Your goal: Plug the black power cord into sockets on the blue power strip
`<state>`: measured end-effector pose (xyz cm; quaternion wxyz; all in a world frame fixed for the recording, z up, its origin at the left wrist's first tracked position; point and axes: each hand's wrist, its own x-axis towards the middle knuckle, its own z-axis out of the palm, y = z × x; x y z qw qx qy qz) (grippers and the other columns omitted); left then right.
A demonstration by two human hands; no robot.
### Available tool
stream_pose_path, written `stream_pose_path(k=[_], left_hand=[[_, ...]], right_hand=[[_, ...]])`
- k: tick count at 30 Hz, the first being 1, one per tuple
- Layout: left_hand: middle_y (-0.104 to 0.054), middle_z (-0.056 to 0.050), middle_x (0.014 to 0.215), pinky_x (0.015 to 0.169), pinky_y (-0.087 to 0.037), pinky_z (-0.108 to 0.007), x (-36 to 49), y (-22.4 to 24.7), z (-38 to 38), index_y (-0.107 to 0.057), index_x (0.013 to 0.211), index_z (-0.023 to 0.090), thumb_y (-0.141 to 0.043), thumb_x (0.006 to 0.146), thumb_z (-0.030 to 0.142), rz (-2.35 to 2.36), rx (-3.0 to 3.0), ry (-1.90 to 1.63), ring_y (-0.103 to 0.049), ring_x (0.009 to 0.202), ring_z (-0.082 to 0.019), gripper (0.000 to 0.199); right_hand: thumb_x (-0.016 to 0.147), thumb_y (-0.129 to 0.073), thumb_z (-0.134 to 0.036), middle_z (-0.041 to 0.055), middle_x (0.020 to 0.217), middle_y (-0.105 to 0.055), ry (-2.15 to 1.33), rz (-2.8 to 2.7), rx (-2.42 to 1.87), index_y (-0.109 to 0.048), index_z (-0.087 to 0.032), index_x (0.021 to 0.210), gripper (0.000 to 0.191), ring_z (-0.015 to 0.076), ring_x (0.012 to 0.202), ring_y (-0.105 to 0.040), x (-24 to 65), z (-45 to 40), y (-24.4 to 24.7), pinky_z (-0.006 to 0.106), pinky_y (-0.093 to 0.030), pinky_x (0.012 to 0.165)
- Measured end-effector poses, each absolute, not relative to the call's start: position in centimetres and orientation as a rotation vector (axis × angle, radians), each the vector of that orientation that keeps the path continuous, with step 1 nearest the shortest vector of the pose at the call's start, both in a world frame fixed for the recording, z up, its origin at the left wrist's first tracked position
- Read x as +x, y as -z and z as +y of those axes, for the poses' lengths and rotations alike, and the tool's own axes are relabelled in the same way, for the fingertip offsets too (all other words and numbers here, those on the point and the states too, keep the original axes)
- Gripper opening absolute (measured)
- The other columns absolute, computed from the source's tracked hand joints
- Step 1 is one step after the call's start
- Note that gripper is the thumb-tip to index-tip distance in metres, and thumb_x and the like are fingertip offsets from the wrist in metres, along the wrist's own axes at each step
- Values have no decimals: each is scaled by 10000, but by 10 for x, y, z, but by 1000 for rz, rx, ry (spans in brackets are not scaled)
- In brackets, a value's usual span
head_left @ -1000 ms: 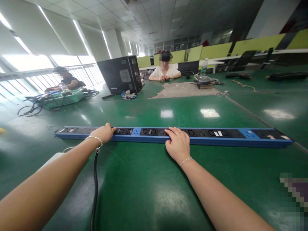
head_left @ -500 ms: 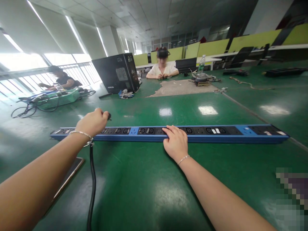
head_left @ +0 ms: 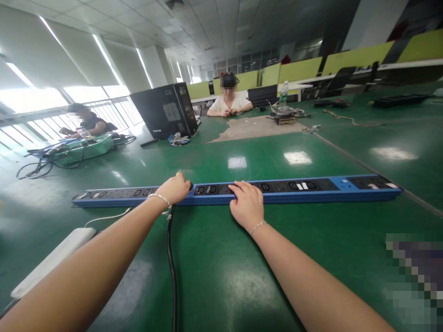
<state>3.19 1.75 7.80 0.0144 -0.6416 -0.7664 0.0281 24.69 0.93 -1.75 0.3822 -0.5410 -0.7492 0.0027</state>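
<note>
A long blue power strip (head_left: 207, 199) with black and blue sockets lies across the green table before me. My left hand (head_left: 175, 188) is closed around a black plug (head_left: 190, 185), which is mostly hidden by the fingers and held at the strip just left of its middle. Whether its pins are in a socket cannot be seen. From under this hand a thick black cord (head_left: 170, 258) runs down toward me. My right hand (head_left: 247, 203) grips the strip right of centre, its fingers lying over the top face and its palm at the front edge.
A white bar-shaped object (head_left: 55, 258) with a thin cable lies under my left forearm. Beyond the strip stand a black computer case (head_left: 162, 110), gloves (head_left: 179, 139) and a green basket (head_left: 86, 150) with cables. Two people sit beyond. A pixelated object (head_left: 422, 263) lies at right.
My left hand has moved right along the strip with the plug and come down at a blue socket section, its cord following. My right hand stays on the strip. The white object has come into view.
</note>
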Motion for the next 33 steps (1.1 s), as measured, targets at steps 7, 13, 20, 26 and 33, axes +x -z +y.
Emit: stream_pose_path(k=[7,13,20,26,33], left_hand=[[-668,-193,1000,764,-461,-338,24,-75,23,-540,1015,113,-283,864,351,-2420,-2001,-196,-643,951,-268,381],[-681,-169,996,754,-457,-324,20,-74,23,-524,1036,129,-264,871,367,-2407,-2057,-254,-648,930,-249,390],[-678,-192,1008,758,-456,-350,24,-76,27,-513,1061,124,-281,856,367,-2385,-2059,-303,-645,948,-267,393],[-675,-197,1017,781,-457,-364,29,-76,28,-501,1071,130,-269,850,347,-2368,-2056,-323,-641,960,-273,387],[-669,-215,1005,743,-466,-401,39,-73,26,-503,1084,138,-285,839,341,-2372,-2012,-318,-643,932,-313,385]], right_hand=[[719,-470,-121,21,1219,-608,-27,-1917,-1382,-655,-221,1095,431,199,1195,-467,246,9,16,365,-266,1032],[720,-472,-121,32,1226,-606,-32,-1919,-1389,-652,-222,1101,433,204,1199,-462,246,8,15,375,-267,1032],[722,-474,-118,35,1225,-606,-28,-1920,-1389,-652,-226,1098,430,205,1195,-464,246,8,15,380,-268,1031],[724,-470,-122,32,1226,-604,-24,-1919,-1379,-650,-223,1101,430,205,1192,-464,246,8,16,374,-266,1027],[721,-466,-127,31,1214,-613,-9,-1913,-1383,-659,-218,1090,427,211,1186,-472,246,9,17,378,-270,1021]])
